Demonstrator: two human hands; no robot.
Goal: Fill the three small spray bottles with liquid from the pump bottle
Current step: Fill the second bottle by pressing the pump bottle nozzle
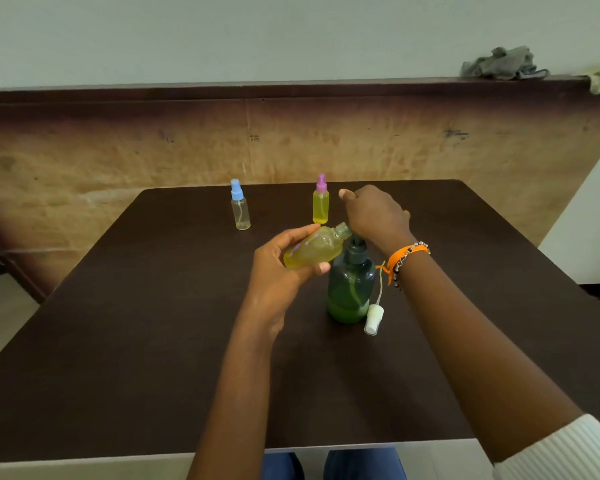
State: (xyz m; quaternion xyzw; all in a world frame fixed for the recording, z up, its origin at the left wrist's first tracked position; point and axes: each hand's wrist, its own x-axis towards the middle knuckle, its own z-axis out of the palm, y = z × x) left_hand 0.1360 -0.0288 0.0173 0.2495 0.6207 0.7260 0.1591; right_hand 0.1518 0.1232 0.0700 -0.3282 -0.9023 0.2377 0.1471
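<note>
At the far left of the dark, smooth table (153, 341) a clear plastic spray bottle with a blue cap (240, 205) stands empty and capped, apparently waiting its turn, while the one with a pink cap (320, 199) beside it already holds yellow liquid. The left hand (278, 271) curls round a third, uncapped bottle (317, 247), tilting it so its threaded neck meets the spout of the dark green pump bottle (350, 285). The right hand (374, 213) presses loosely curled on the pump head (hidden beneath it), and the white sprayer (373, 318) lies aside.
</note>
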